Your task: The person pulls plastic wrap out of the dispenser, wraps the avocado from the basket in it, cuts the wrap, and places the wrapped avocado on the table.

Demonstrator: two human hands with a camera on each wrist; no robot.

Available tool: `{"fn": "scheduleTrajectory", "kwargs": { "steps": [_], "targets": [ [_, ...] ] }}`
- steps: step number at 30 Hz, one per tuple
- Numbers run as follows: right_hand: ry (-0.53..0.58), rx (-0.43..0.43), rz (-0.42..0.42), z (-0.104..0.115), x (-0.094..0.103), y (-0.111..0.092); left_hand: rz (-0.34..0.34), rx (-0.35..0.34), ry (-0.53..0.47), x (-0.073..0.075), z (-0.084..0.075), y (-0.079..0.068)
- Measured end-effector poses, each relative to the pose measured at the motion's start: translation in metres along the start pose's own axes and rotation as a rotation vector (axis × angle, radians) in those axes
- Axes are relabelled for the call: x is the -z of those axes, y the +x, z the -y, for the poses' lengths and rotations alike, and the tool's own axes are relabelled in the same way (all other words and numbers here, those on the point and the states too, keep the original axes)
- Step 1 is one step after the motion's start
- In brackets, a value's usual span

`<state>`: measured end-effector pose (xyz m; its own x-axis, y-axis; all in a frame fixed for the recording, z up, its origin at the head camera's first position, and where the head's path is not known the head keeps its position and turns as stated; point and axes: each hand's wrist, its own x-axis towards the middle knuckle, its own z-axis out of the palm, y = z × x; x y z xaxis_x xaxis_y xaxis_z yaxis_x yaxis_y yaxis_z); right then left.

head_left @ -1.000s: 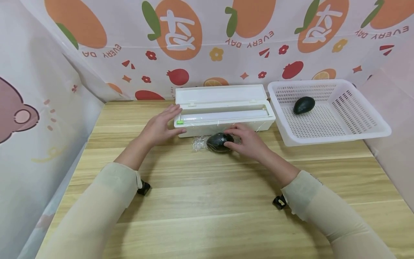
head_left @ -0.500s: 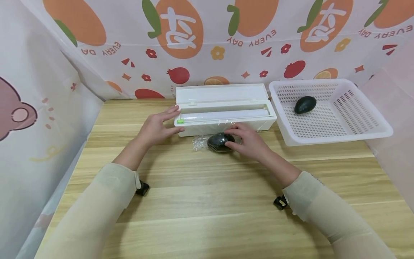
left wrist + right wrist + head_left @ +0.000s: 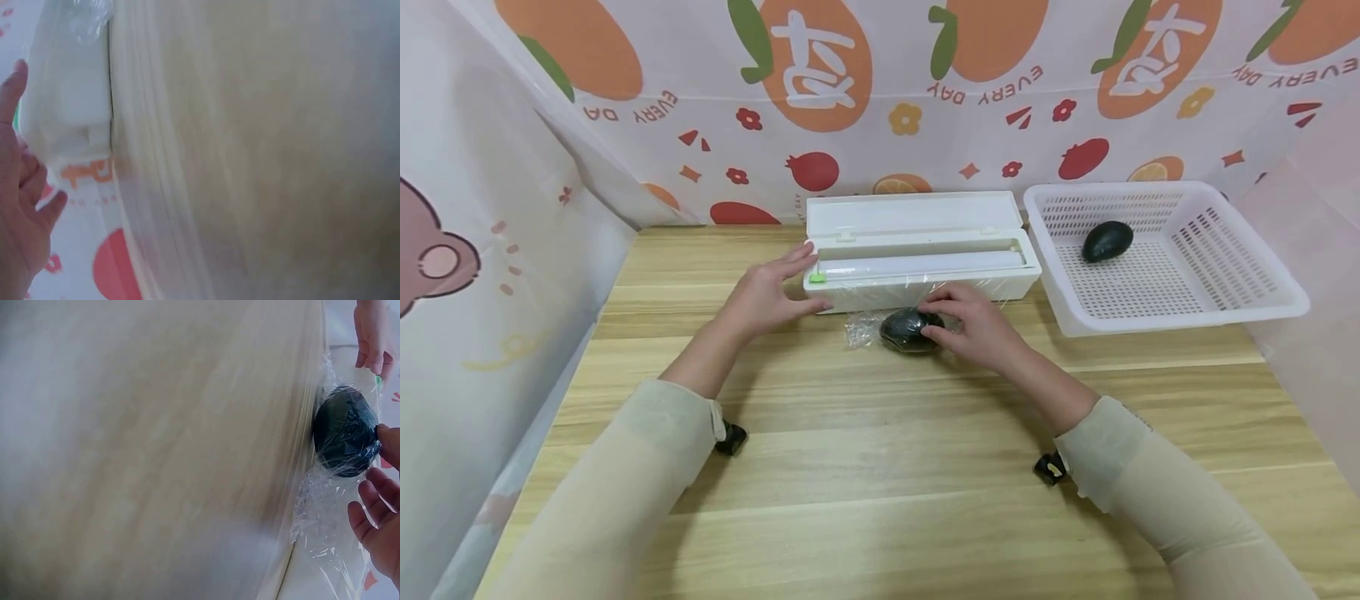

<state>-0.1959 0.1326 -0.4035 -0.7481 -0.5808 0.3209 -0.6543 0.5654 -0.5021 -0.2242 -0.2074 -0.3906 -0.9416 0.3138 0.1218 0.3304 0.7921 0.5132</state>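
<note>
A dark avocado (image 3: 908,332) wrapped in clear cling film lies on the table against the front of a white cling film dispenser (image 3: 842,300). My right hand (image 3: 977,327) pinches the avocado's right end between thumb and fingers; the right wrist view shows the film crinkled over the avocado (image 3: 345,431). A crumpled tail of film (image 3: 861,331) sticks out on its left. At the dispenser's left end, my left hand (image 3: 762,297) spreads its thumb and fingers about the corner, beside the green slider (image 3: 817,277). The dispenser's lid (image 3: 917,215) stands raised behind the roll (image 3: 925,264).
A white perforated basket (image 3: 1180,319) stands to the right of the dispenser, with another dark avocado (image 3: 1108,242) in it. The wooden table (image 3: 880,483) stretches out in front. A printed fruit-pattern cloth (image 3: 985,150) hangs behind.
The view has shifted very slightly. Both hands, the avocado and the dispenser keep nearly the same places.
</note>
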Motion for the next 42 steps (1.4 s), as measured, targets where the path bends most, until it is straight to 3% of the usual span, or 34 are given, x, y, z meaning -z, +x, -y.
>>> {"fn": "scheduleTrajectory", "kwargs": {
  "steps": [3,7,12,17,22,27,37,42],
  "targets": [
    [0.001,-0.003,-0.004,0.000,-0.001,0.000,-0.001,0.011,0.079,-0.003,-0.010,0.000],
    [-0.005,-0.005,-0.004,0.002,-0.002,0.000,-0.060,0.025,0.151,-0.007,-0.020,0.000],
    [-0.008,-0.013,0.003,0.002,-0.003,0.001,-0.134,0.012,0.152,-0.010,-0.019,0.000],
    [0.005,-0.008,0.001,0.001,-0.004,0.001,-0.114,0.006,0.150,-0.011,-0.019,-0.002],
    [0.017,0.001,-0.012,0.000,-0.004,0.001,-0.078,0.051,0.220,-0.012,-0.029,0.001],
    [0.020,0.000,-0.009,0.000,-0.004,0.000,-0.135,0.093,0.235,-0.019,-0.039,0.005],
    [0.026,-0.040,0.025,0.002,-0.003,0.003,-0.171,0.059,0.242,-0.019,-0.027,0.004],
    [0.021,-0.050,0.015,0.001,-0.002,0.002,-0.194,0.013,0.184,-0.020,-0.021,0.004]
  ]
}}
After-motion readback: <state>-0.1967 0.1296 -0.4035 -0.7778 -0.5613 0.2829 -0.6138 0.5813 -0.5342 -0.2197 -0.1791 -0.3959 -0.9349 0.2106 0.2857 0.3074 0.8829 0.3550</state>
